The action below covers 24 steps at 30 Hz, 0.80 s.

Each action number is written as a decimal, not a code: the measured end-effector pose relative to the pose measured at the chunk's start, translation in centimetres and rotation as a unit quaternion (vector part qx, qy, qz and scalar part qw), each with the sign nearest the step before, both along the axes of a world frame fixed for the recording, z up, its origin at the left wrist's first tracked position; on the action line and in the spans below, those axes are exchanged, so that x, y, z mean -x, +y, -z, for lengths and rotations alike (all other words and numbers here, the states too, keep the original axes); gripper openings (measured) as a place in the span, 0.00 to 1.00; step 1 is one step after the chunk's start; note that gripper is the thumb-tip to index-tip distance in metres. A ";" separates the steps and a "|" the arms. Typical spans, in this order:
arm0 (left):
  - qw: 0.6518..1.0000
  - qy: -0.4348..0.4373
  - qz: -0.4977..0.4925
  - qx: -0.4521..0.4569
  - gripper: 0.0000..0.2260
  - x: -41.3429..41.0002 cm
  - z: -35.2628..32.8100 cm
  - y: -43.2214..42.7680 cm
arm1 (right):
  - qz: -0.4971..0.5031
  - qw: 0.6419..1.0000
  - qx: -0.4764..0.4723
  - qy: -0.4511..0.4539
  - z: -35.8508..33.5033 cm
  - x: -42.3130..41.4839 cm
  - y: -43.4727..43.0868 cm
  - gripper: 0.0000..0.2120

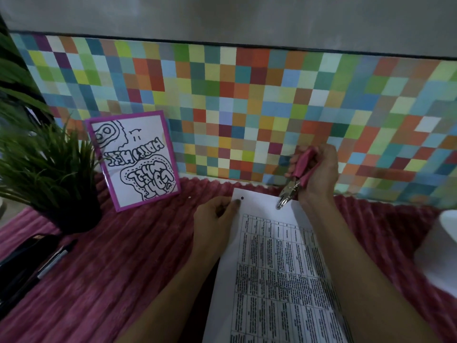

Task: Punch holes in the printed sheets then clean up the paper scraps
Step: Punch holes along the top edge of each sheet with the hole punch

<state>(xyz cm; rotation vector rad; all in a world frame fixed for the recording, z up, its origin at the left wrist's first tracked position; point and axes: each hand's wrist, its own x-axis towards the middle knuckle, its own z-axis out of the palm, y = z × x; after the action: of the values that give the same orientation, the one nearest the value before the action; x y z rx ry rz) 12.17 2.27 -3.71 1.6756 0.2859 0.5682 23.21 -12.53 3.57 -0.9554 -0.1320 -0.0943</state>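
A printed sheet (272, 268) with a table of text lies on the pink ribbed cloth (111, 268), running from the bottom edge toward the wall. One dark punched hole (242, 198) shows near its top left corner. My left hand (215, 219) pinches the sheet's top left edge, thumb just beside the hole. My right hand (317, 173) grips a pink-handled hole punch (294, 179). Its metal jaws (284, 200) sit over the top right edge of the sheet. A tiny white paper scrap (189, 197) rests on the cloth left of the sheet.
A purple-framed drawing (134, 159) leans against the checkered wall (247, 107). A potted green plant (49, 174) stands at the left. Dark pens (47, 266) and a black case lie at the left edge. A white object (442, 251) sits at the right.
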 end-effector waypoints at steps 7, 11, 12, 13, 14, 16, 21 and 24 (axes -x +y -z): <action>1.000 -0.013 -0.005 -0.004 0.09 0.1 -0.2 -0.1 | -0.002 1.000 0.008 0.019 -0.1 -0.3 -0.4 0.13; 1.000 -0.019 -0.007 -0.012 0.09 0.2 0.0 0.0 | 0.010 1.000 -0.005 0.008 -0.3 0.0 -0.3 0.14; 1.000 -0.020 -0.008 -0.012 0.09 0.1 0.0 -0.1 | 0.013 1.000 -0.010 0.007 -0.2 0.0 -0.2 0.14; 1.000 -0.021 -0.008 -0.009 0.10 0.1 -0.1 -0.1 | 0.016 1.000 -0.014 0.007 -0.3 0.0 -0.2 0.14; 1.000 -0.022 -0.007 -0.003 0.10 0.1 -0.1 -0.1 | 0.018 1.000 -0.017 0.006 -0.3 -0.1 -0.3 0.15; 1.000 -0.023 -0.006 0.002 0.10 0.2 -0.2 -0.2 | 0.017 1.000 -0.021 0.007 -0.5 -0.2 -0.3 0.16; 1.000 -0.030 -0.005 -0.005 0.09 0.2 -0.2 -0.1 | 0.020 1.000 -0.013 0.004 -0.8 -0.1 -0.4 0.16; 0.999 -0.033 0.004 0.000 0.09 0.2 -0.2 -0.1 | 0.025 1.000 -0.015 -0.003 -0.7 -0.1 -0.3 0.16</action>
<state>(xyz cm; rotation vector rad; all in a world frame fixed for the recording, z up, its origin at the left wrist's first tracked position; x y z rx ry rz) 11.98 2.12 -3.52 1.6531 0.2315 0.6164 23.34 -12.83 4.24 -0.9290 -0.1111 -0.1451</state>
